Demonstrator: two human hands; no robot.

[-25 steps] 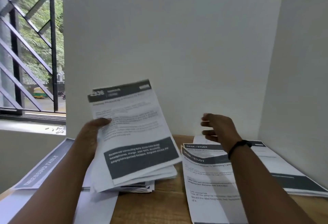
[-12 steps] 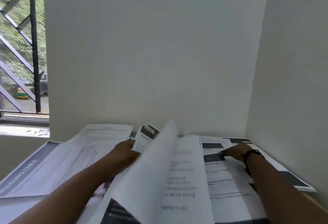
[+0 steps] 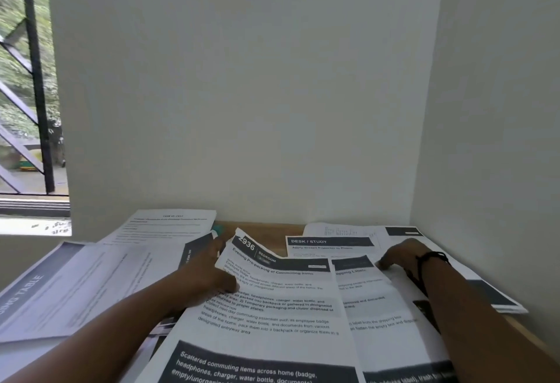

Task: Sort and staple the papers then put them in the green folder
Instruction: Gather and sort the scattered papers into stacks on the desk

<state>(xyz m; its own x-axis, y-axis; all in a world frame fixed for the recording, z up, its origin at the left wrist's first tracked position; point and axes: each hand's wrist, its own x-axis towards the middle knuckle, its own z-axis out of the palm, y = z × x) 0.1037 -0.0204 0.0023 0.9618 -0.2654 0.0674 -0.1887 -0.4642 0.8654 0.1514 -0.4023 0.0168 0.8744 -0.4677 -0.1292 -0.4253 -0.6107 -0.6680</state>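
Note:
My left hand point(image 3: 209, 273) grips the left edge of a printed sheet headed "2936 Bedroom" point(image 3: 272, 307), thumb on its face; the sheet tilts over the desk's centre. My right hand point(image 3: 400, 254), with a black wristband, rests fingers down on the "Desk / Study" papers point(image 3: 372, 300) to the right. Another Desk / Study sheet point(image 3: 330, 244) lies flat behind them. A sliver of green point(image 3: 218, 228) shows under papers near the back; I cannot tell what it is. No stapler shows.
More printed sheets point(image 3: 91, 279) cover the left of the wooden desk point(image 3: 266, 231), one marked "Table". A further pile point(image 3: 485, 294) lies at the right against the side wall. White walls close the back and right. A barred window point(image 3: 27, 94) is at left.
The stack my left hand held raised a second ago has come down over the desk. My right hand dropped from mid-air onto the right-hand papers. The view tilted downward and nearer.

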